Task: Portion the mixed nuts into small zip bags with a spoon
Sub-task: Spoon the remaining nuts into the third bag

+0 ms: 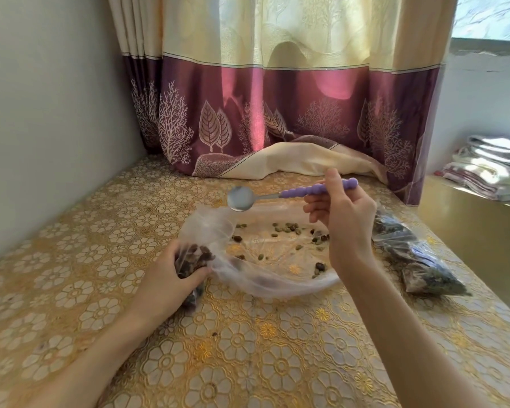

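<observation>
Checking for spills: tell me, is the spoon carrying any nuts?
No, the spoon bowl is empty and shiny, held by the right hand above the plate.

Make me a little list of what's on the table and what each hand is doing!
left hand: grips a bag partly filled with nuts, its open mouth lying over the plate's rim
right hand: holds the spoon above the plate
spoon: purple handle, metal bowl looks empty
plate: clear, a few nuts scattered on it
filled bags: lying right of the plate
table: gold flower-patterned cover
behind: curtain draped onto the table
</observation>
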